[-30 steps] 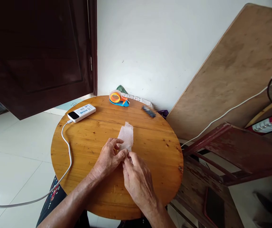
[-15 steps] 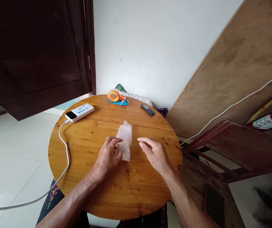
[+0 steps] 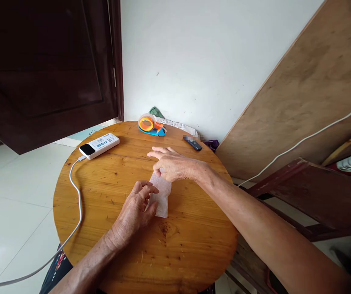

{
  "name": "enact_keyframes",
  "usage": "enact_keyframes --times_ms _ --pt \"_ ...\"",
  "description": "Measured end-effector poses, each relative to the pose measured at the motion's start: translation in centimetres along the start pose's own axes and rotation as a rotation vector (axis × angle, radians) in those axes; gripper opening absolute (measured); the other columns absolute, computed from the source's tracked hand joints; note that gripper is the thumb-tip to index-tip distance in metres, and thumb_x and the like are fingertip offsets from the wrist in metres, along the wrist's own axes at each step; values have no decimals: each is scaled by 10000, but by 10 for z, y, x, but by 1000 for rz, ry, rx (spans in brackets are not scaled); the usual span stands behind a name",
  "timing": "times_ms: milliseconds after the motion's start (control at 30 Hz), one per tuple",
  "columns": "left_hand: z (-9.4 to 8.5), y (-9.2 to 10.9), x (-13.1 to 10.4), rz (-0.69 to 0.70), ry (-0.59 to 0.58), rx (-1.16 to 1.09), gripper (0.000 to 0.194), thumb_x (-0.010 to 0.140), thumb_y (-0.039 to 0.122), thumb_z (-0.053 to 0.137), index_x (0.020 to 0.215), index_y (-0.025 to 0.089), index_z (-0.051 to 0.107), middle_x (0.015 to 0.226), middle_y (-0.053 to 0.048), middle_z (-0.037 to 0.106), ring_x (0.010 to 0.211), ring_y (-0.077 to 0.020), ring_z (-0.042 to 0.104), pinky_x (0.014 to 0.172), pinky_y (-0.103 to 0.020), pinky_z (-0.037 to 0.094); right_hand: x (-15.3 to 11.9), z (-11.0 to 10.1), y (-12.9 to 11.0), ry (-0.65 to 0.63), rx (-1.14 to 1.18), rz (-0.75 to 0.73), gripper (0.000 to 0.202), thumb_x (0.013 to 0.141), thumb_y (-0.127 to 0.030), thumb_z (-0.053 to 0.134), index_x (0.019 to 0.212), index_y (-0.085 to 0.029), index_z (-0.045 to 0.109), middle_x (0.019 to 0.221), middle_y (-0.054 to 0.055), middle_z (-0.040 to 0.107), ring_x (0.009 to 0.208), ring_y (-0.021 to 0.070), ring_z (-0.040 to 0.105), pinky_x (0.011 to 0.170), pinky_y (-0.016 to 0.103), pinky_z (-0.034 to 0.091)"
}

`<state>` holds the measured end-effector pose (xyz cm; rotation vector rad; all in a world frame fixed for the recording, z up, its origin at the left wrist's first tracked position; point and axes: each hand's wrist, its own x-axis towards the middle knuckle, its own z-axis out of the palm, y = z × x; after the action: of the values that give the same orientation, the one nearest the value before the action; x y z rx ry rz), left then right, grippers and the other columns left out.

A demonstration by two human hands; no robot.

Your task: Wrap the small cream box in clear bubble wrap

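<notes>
A pale, translucent piece of what looks like bubble wrap lies flat on the round wooden table. My left hand rests at its left edge, fingers loosely curved and apart, with the thumb near the lower end. Over the far end of the wrap reaches my right hand, its fingers stretched to the left and spread. It covers that end, so whether it touches the wrap there is hard to tell. Neither hand grips anything.
A tape dispenser with orange and blue parts stands at the table's back. A white device with a cable is at the left; a dark slim object lies back right. A reddish wooden chair stands to the right.
My right hand has moved left and away from me, from beside the wrap to over its far end, its fingers opening out. My left hand stays at the wrap's left edge.
</notes>
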<state>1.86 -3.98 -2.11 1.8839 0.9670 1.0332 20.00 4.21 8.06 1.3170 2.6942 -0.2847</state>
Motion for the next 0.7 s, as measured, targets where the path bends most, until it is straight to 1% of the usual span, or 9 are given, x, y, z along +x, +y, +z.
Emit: enact_keyframes --times_ms 67,200,333,367,433,500,533,600,700 --pt "-1 1 1 -8 -13 7 269 747 74 528 967 210 603 1057 -39 544 719 -96 532 636 -220 508 3 -4 -1 -1 -8 -11 221 688 -20 626 646 -220 711 1447 29 515 1466 368 233 1125 589 250" --pt "-3 3 1 20 -40 50 255 765 89 528 976 209 606 1032 -39 556 700 -99 533 642 -231 515 10 2 -5 44 -19 -37 204 752 -41 616 682 -209 707 1442 52 515 1468 345 235 1125 579 249" --pt "-4 0 0 75 -35 119 265 786 114 531 999 212 655 1259 -79 519 688 -89 548 689 -272 540 10 24 -7 55 47 -13 187 757 -43 623 716 -202 712 1451 66 507 1448 333 283 1110 561 282" --pt "-4 -1 0 72 -36 131 279 788 123 534 1018 215 662 1300 -86 507 699 -95 558 703 -284 545 6 29 -6 127 91 16 181 749 -50 636 779 -207 721 1458 73 500 1430 326 320 1110 548 293" --pt "-5 -2 -1 35 -32 147 315 788 153 553 1079 213 658 1314 -101 509 747 -121 587 725 -308 553 -6 38 -1 371 223 124 211 756 -89 650 917 -211 712 1388 91 558 1324 285 465 1085 490 357" --pt "-5 -3 -1 -16 -28 154 357 785 187 573 1135 200 640 1264 -109 542 813 -157 612 758 -334 558 -24 46 6 606 426 309 159 796 -157 627 940 -200 678 1114 66 686 1062 210 631 940 373 490" --pt "-4 -3 -1 -33 -32 154 378 782 195 578 1156 194 630 1224 -108 566 849 -175 617 783 -347 557 -33 50 9 660 550 439 108 819 -206 612 916 -197 658 931 35 702 887 176 665 796 308 534" --pt "-3 -3 0 -52 -40 151 407 776 190 578 1181 188 614 1123 -94 614 914 -206 613 831 -368 547 -47 59 11 563 814 649 79 817 -240 605 871 -184 622 751 4 662 640 141 649 497 209 475" --pt "1 -7 0 -94 -42 98 473 770 174 572 1243 187 572 1047 -79 642 889 -202 604 826 -366 542 -52 71 6 437 1067 788 89 794 -241 630 838 -166 613 766 29 665 554 132 633 325 177 353"
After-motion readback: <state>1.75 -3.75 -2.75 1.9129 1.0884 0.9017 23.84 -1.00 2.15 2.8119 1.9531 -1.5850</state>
